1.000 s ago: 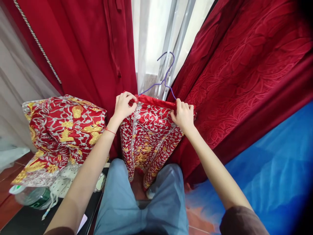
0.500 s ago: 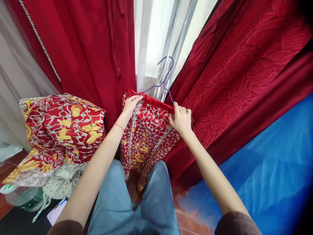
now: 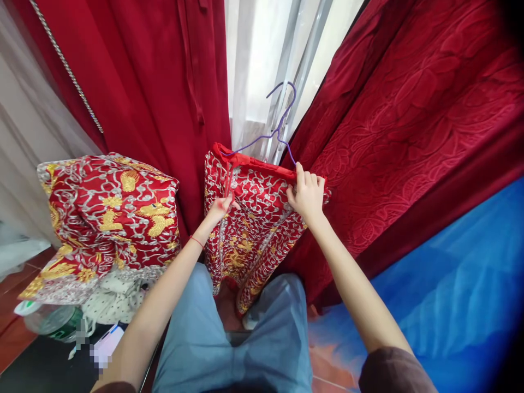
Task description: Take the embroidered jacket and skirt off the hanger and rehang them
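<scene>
A red embroidered skirt (image 3: pixel 241 234) with silver and gold stitching hangs in front of my knees from a purple wire hanger (image 3: pixel 279 129). My right hand (image 3: pixel 308 192) is closed on the skirt's top right corner, by the end of the hanger. Lower on the left, my left hand (image 3: pixel 221 210) pinches a thin red strap (image 3: pixel 229 180) that runs down from the waistband. The hanger's hook points up, and its lower part is hidden inside the waistband.
Another embroidered garment (image 3: pixel 118 213) lies folded at the left above a dotted cloth bag (image 3: pixel 114 299), a clear plastic bottle (image 3: pixel 53 322) and a phone (image 3: pixel 106 345). Red curtains (image 3: pixel 139 71) hang behind, and blue tulle fabric (image 3: pixel 446 284) spreads at the right.
My left hand has left the waistband and moved down, drawing the red strap with it. My right hand keeps its hold. The hanger's hook has shifted slightly up and right.
</scene>
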A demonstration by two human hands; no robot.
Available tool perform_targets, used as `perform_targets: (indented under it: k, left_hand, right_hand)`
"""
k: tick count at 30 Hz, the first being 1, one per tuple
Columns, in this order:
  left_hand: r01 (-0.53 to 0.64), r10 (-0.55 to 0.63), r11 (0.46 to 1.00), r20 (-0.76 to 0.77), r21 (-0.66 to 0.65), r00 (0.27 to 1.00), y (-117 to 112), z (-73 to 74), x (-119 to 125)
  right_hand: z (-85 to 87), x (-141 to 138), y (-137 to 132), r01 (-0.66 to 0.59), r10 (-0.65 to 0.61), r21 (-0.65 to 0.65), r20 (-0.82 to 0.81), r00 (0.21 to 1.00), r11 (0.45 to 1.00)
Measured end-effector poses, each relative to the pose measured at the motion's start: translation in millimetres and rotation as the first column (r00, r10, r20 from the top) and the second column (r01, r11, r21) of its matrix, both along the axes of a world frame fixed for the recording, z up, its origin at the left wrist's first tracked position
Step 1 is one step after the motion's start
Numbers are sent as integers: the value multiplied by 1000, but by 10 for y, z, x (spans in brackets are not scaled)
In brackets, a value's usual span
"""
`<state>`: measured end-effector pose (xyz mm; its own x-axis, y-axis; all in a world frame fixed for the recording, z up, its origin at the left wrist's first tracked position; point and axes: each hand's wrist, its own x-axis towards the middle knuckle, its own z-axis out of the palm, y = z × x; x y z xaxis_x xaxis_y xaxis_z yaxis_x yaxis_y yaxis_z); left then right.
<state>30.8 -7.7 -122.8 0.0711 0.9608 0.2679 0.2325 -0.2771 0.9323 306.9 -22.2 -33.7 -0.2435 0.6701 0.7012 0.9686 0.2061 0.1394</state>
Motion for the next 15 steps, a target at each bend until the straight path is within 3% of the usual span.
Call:
perform_targets:
  k: [2, 5, 10, 12, 15]
  left_hand:
    - [-2, 2, 1000, -11, 14, 1000, -38, -161, -4]
    - [-21, 21, 997, 2, 76, 1000, -78, -196, 20]
    - [-177, 126, 918, 164, 354, 978, -29, 109, 89]
    - [-224, 141, 909, 248, 350, 958, 40, 271, 111]
    - [-191, 102, 958, 367, 214, 925, 159, 490, 134]
  right_hand:
    - [25, 31, 13, -29, 29, -28, 3, 1000, 999]
    - [75, 61, 22, -69, 70, -77, 5, 998, 995]
    - [118, 39, -9, -58, 62, -120, 30, 998, 991]
    - [113, 32, -21, -50, 54, -117, 32, 998, 992]
    - [91, -1, -50, -39, 41, -105, 19, 999, 994]
